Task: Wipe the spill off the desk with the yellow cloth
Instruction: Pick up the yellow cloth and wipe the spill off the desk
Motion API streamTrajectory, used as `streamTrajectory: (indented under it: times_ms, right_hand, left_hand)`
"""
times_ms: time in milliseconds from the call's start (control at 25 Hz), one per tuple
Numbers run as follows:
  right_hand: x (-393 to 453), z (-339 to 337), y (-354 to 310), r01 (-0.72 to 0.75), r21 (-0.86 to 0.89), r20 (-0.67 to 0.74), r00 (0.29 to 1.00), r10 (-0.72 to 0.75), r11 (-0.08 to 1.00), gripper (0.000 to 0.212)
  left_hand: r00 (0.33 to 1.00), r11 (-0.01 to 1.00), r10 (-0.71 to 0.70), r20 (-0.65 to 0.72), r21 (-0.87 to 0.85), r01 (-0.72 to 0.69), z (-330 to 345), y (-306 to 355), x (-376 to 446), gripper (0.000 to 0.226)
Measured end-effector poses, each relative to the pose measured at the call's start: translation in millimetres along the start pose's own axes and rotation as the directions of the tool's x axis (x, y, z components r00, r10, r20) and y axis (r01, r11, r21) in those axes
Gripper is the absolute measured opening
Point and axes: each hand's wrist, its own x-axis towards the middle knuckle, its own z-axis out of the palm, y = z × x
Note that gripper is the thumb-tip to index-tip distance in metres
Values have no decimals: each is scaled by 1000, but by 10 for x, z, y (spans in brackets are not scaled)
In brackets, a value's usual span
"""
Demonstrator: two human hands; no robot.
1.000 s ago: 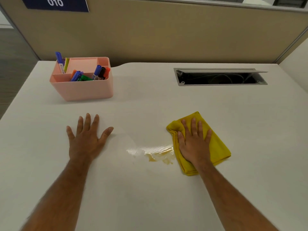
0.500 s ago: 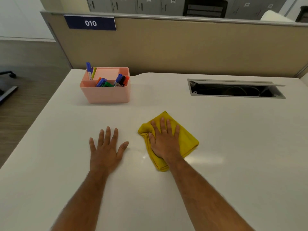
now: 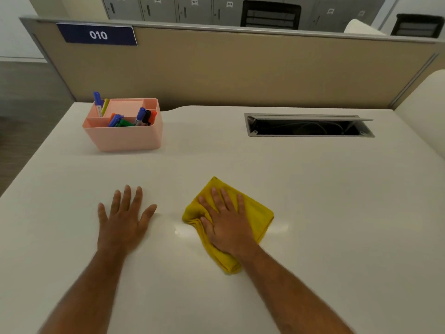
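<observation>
A folded yellow cloth (image 3: pixel 258 213) lies on the white desk (image 3: pixel 337 189) near its middle. My right hand (image 3: pixel 226 222) presses flat on the cloth, fingers spread, thumb at its bunched left edge. My left hand (image 3: pixel 122 220) rests flat on the bare desk to the left, palm down, holding nothing. No brown spill shows; only a faint wet sheen (image 3: pixel 183 231) lies on the desk just left of the cloth, between my hands.
A pink organiser (image 3: pixel 125 138) with several markers stands at the back left. An open cable slot (image 3: pixel 308 126) is set into the desk at the back right. A beige partition (image 3: pixel 240 68) closes the far edge. The desk's left edge drops to the floor.
My right hand slid the cloth left over the brown spill, which no longer shows. The left hand stayed flat. The view tilted up and back.
</observation>
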Motion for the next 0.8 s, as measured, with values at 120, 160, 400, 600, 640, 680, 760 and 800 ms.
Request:
streamTrajectory:
  times_ms: [120,160,400,600,640,680,760,800]
  right_hand:
    - [-17,-119,523,-158,-63,20,987,159,985,59]
    - [-25,-158,685,-206,-82,23,978,209,975,59]
    - [-324,-173,1010,-394,-72,-3,919,395,916,61]
    - [-544,-89,579,-448,-46,-41,894,446,893,66]
    - [-556,-67,454,-427,-33,-47,904,425,904,66]
    - [-565,-48,317,-396,-19,-46,918,394,918,65]
    - [-580,-12,29,-298,26,-32,954,299,954,61]
    - [-581,-2,-113,-234,52,-13,972,235,971,59]
  left_hand:
    - [1000,1000,-2,2,-1,2,2,-11,-2,82]
    - [1000,1000,-1,4,-3,1,0,-13,4,82]
    - [1000,1000,6,-3,-18,-6,5,-31,6,81]
    - [1000,1000,6,-6,-23,-6,14,-13,3,82]
    - [1000,1000,6,-6,-21,-6,18,-13,2,82]
    - [1000,1000,6,-7,-18,-6,18,-15,2,82]
    - [1000,1000,3,-6,-16,-3,21,-18,3,82]
    - [1000,1000,0,-2,-14,0,20,-21,1,82]
